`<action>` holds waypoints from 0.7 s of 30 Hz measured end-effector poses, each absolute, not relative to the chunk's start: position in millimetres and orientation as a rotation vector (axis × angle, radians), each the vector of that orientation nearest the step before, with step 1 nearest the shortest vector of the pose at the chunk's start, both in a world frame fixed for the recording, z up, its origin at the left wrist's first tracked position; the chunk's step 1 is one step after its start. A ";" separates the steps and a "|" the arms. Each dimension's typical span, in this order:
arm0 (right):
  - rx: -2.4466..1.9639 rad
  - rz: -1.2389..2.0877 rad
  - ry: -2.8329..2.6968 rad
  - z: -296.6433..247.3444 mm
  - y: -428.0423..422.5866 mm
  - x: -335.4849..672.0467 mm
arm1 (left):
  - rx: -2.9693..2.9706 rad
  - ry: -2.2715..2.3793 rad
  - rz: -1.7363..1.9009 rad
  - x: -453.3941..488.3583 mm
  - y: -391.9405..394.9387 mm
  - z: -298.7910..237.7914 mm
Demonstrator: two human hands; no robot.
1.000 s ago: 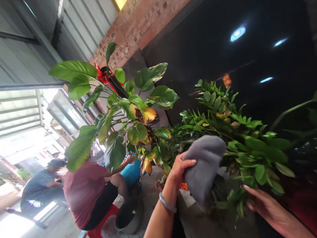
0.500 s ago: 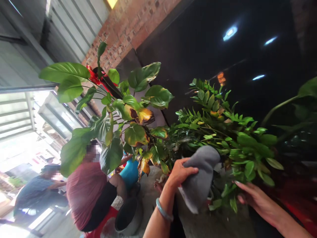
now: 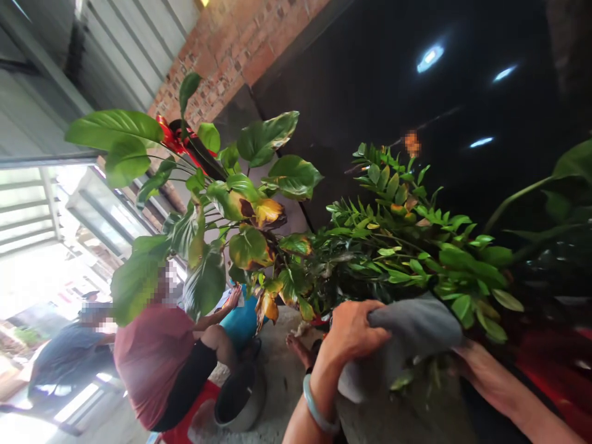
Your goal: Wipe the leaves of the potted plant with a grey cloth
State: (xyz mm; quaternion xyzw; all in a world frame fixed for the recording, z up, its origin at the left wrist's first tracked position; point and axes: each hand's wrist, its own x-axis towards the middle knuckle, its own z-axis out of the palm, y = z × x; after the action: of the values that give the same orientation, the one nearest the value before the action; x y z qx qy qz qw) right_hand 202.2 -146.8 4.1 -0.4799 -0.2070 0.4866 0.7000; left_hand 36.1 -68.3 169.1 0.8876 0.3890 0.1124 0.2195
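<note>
My left hand (image 3: 355,330), with a pale bangle on the wrist, is closed on a grey cloth (image 3: 419,327). The cloth stretches rightward across the lower stems of a leafy green potted plant (image 3: 393,240). My right hand (image 3: 474,364) reaches in from the lower right, and its fingers are hidden by the cloth and blurred. A few small leaves (image 3: 402,380) poke out beneath the cloth.
Left of centre stands a large-leaved plant (image 3: 252,246) with yellowed leaves. Behind rises a shiny dark wall (image 3: 370,92). A person in a red shirt (image 3: 148,364) sits beside a dark bucket (image 3: 240,401); another person (image 3: 69,357) is further left.
My left hand has carried the cloth to the right, towards my right hand. The cloth now covers my right fingers, which were visible and apart before.
</note>
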 end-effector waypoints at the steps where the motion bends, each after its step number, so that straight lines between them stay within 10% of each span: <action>1: -1.071 1.117 -0.435 7.3 -146.6 201.5 | 2.426 1.131 0.437 33.7 -67.1 175.9; 6: -1.007 1.211 -0.298 14.3 -138.3 195.0 | 2.183 1.031 0.893 63.2 -64.8 176.5; 14: -1.039 1.217 -0.336 14.2 -144.2 201.2 | 2.256 1.226 0.456 48.8 -68.7 142.9; 21: -1.053 1.240 -0.274 24.4 -140.3 195.5 | 1.993 1.185 1.073 43.7 -46.2 161.4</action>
State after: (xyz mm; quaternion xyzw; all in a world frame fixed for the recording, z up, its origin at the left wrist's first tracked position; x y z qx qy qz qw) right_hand 195.5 -140.3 24.4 -0.4689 -0.1219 0.5519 0.6787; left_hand 43.7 -46.2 161.4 0.7467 0.4441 0.4019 0.2891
